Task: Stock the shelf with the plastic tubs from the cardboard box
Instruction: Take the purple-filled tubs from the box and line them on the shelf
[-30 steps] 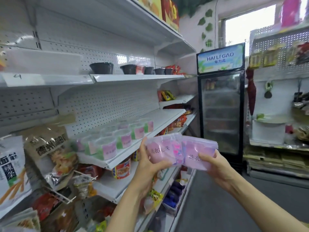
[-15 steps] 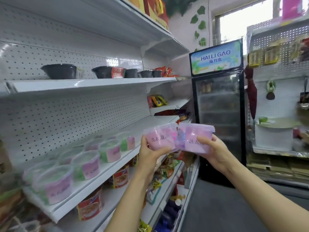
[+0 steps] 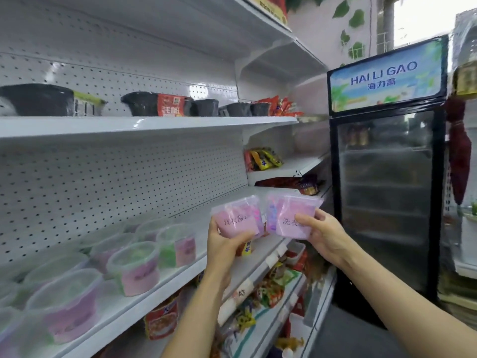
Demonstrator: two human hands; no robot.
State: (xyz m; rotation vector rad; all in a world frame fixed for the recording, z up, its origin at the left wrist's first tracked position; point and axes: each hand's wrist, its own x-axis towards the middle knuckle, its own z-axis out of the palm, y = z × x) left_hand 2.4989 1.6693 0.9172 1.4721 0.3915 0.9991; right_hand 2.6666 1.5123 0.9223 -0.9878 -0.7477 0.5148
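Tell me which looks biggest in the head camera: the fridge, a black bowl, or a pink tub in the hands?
1. fridge
2. black bowl, though nearness to the camera enlarges it
3. pink tub held by the left hand

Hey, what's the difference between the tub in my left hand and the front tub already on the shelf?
The held tub is up in the air, gripped by the left hand; the shelf tub stands on the shelf. The held tub looks pink throughout; the shelf tub shows green beside its pink label. The held tub tilts; the shelf tub is upright. Both are clear plastic with lids.
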